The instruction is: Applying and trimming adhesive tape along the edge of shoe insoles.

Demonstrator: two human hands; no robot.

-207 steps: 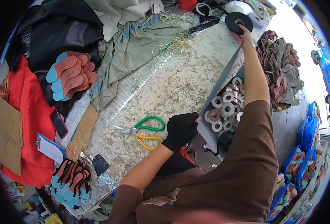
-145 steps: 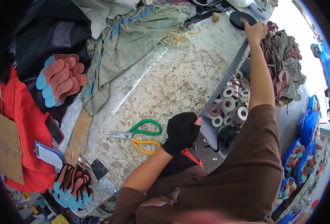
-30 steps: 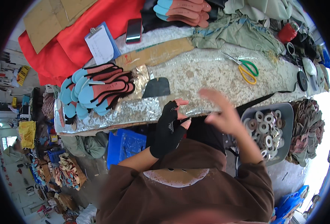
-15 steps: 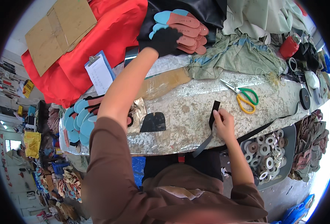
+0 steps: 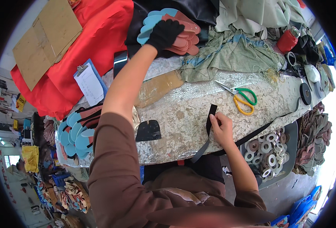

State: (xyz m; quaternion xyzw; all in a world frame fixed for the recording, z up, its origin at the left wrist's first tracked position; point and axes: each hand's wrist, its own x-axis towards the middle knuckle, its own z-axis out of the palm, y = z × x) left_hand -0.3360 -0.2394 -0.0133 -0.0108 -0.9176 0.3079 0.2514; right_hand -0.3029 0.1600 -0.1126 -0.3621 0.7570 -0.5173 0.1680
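Observation:
A pile of blue and pinkish-brown shoe insoles [image 5: 189, 28] lies at the far side of the table. My left hand [image 5: 166, 34], in a black glove, lies over this pile with its fingers curled on an upper insole; its fingertips are partly lost against the dark glove. My bare right hand [image 5: 222, 127] pinches a black strap [image 5: 210, 118] between thumb and fingers. The short end of this strap points up past my thumb, and a tail hangs over the near table edge. Scissors [image 5: 238, 97] with one green and one yellow handle lie beyond my right hand.
More insoles with black straps [image 5: 76, 131] are heaped at the left. A black strap roll [image 5: 305, 94] stands at the right, its strip running along the edge. Below sits a grey bin [image 5: 293, 152] of tape rings. A black curved piece [image 5: 148, 130] and clipboard [image 5: 90, 84] lie nearby.
My left hand has shifted from the near-left side of the insole pile to over its top, fingers more curled. My right hand keeps hold of the strap. The whole view has swung slightly.

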